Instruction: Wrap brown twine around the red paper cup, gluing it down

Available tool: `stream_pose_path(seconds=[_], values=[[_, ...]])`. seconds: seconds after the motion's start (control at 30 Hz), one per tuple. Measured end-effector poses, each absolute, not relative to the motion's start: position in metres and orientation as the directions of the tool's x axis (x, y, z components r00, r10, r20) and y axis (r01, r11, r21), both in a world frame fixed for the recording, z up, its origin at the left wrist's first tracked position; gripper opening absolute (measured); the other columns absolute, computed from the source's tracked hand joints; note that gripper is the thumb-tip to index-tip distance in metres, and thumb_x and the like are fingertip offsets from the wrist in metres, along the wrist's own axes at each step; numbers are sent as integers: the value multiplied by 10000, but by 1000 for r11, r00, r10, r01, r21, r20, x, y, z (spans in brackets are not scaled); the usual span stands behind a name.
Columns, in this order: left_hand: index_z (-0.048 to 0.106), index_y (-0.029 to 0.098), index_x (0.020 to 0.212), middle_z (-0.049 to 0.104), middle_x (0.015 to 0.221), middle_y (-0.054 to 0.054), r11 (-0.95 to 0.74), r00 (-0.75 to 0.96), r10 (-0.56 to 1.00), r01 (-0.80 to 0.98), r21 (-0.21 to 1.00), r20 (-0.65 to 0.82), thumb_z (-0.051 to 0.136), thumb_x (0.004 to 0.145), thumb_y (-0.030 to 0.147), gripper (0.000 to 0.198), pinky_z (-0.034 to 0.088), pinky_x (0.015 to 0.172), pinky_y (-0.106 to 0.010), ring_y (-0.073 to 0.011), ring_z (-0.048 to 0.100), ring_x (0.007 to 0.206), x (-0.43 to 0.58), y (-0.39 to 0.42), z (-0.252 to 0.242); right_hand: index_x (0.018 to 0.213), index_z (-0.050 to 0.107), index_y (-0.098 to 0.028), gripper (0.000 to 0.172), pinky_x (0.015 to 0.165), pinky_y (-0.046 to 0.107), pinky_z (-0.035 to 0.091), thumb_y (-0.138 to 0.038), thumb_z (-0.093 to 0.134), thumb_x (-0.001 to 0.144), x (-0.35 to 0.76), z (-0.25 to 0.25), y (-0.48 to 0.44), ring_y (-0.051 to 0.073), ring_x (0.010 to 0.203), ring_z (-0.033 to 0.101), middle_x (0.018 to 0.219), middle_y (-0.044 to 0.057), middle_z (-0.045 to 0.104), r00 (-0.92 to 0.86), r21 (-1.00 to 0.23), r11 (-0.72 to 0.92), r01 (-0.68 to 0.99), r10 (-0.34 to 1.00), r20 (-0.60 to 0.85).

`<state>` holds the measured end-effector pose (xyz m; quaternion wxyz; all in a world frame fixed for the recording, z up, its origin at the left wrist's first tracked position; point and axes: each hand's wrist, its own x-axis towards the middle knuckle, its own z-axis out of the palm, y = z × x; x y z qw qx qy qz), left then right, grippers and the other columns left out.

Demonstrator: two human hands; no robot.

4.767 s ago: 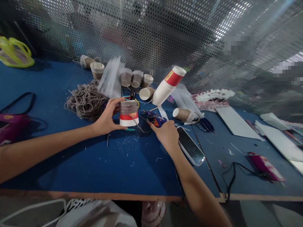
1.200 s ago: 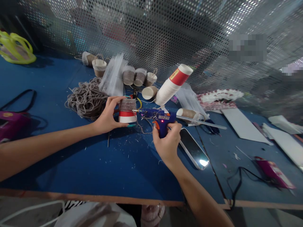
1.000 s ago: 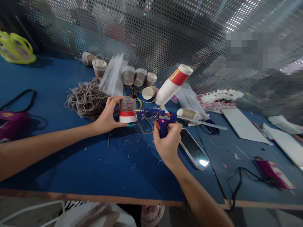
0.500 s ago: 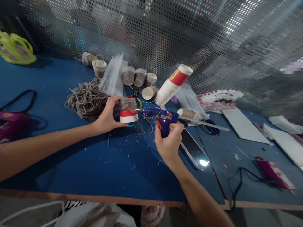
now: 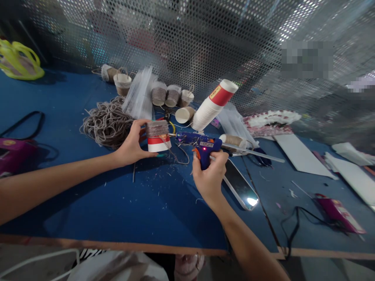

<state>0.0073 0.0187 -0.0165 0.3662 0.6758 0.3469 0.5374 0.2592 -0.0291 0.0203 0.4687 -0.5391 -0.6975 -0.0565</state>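
My left hand (image 5: 131,145) grips a red and white paper cup (image 5: 159,145), turned upside down, its upper part wrapped in grey cord (image 5: 157,128). A loose tail of that cord trails to the right over the table. In my right hand (image 5: 211,177) is a blue glue gun (image 5: 202,143) with an orange trigger, a small red light showing and a long clear glue stick out of its back. The gun's nozzle is at the cup's right side, by the lower edge of the wrapped cord. Behind my left hand lies a heap of grey cord (image 5: 107,123).
Several cord-wrapped cups (image 5: 159,93) stand at the back by a perforated metal screen (image 5: 175,43). A tall stack of paper cups (image 5: 208,107) leans behind the gun. A phone (image 5: 240,185) lies beside my right wrist. Scissors with yellow handles (image 5: 173,128) lie behind the cup.
The glue gun has shifted very slightly right, its nozzle still by the cup. The cup in my left hand has tilted or moved left a touch.
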Motion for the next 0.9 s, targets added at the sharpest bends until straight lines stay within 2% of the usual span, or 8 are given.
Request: stream_pose_path(seconds=[0.3,0.6,0.9], values=[[369,272,1276,490,1328,-123,-507,198,847,20,862,493,881,626,315,829,517,1036,-488,-295,612,1197,8,21,-21,906,352,-250,287,582,320,472,-286,612,788,261,19,-27,156,682,532,851,-3,478,13,-392,410,824,677,735],[361,267,1278,566,1277,-111,-442,212,874,-24,897,436,904,598,341,873,485,1067,-524,-318,615,1222,9,20,-21,906,347,-250,285,596,318,450,-275,602,782,262,19,-26,162,701,528,848,-8,474,19,-399,415,818,673,740],[341,280,1306,528,1342,-145,-521,220,829,-30,853,514,883,614,494,904,512,1028,-548,-341,615,1228,9,24,-26,904,340,-257,285,613,335,457,-276,595,778,263,19,-27,171,708,524,842,-7,465,52,-452,372,811,724,688]])
